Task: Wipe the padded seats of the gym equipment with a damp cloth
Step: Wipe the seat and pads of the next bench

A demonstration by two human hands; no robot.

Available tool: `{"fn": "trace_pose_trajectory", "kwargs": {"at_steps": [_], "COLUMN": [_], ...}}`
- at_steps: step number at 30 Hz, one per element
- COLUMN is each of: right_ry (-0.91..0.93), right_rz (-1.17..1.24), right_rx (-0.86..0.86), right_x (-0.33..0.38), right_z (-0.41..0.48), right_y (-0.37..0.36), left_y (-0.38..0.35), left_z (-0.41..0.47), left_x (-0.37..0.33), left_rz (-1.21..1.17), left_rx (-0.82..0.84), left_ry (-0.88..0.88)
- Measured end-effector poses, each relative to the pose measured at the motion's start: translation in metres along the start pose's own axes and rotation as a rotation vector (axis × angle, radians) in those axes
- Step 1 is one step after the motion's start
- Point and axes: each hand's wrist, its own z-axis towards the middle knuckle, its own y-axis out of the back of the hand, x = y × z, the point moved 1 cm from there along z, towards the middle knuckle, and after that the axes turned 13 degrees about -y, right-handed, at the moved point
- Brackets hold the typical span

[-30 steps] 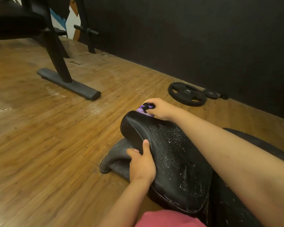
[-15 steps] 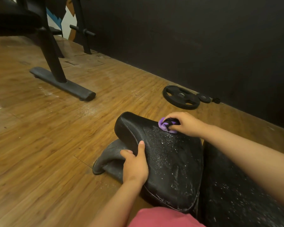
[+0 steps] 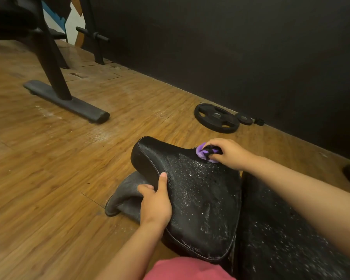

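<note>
Black padded seat [image 3: 192, 190] sits low over the wood floor [image 3: 49, 178], nose pointing away from the camera. Its surface is speckled with white flecks and wet patches, densest toward the seat's near end.

Left hand [image 3: 156, 201] is clamped on the seat's left edge: thumb lies on top of the pad, fingers curl under the rim. Below the seat on that side a dark grey curved part [image 3: 125, 195] sticks out; can't tell what it is.

Right hand [image 3: 228, 152] is closed around a bunched purple cloth [image 3: 203, 153], which is pressed onto the seat's far right edge. Something black shows between the fingers and the cloth, too small to identify.

Just right of the seat, a second black padded surface [image 3: 281, 239] carries the same white speckle; the right forearm crosses above it.

Beyond the seat, near the black wall [image 3: 230, 47]: large weight plate [image 3: 216, 118] flat on the floor, small plate [image 3: 244, 119] just beside it. Far left of the seat: black machine frame [image 3: 51, 63] standing on a flat foot bar [image 3: 69, 102], white dust scattered on the floor around it. Red fabric [image 3: 188, 269] shows at the seat's near end, at the bottom edge of the view.
</note>
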Motion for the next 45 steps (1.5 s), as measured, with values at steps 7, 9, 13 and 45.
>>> {"fn": "trace_pose_trajectory", "kwargs": {"at_steps": [7,9,13,45], "right_ry": [-0.011,-0.052,-0.109,-0.198], "right_rz": [-0.093,-0.075,-0.040,0.080], "right_rx": [-0.044,-0.063,-0.055,0.078], "right_x": [-0.018,-0.021,-0.025,-0.059], "right_z": [0.017,0.033,0.051,-0.029], "right_y": [0.001,-0.002,-0.007,0.016], "left_y": [-0.001,-0.001,-0.001,-0.001], "left_z": [0.003,0.003,0.004,0.001], "left_x": [0.003,0.003,0.003,-0.001], "left_rz": [-0.029,-0.042,-0.052,-0.070], "left_rx": [-0.008,-0.010,-0.010,-0.055], "left_ry": [-0.006,-0.010,-0.010,-0.004]}}
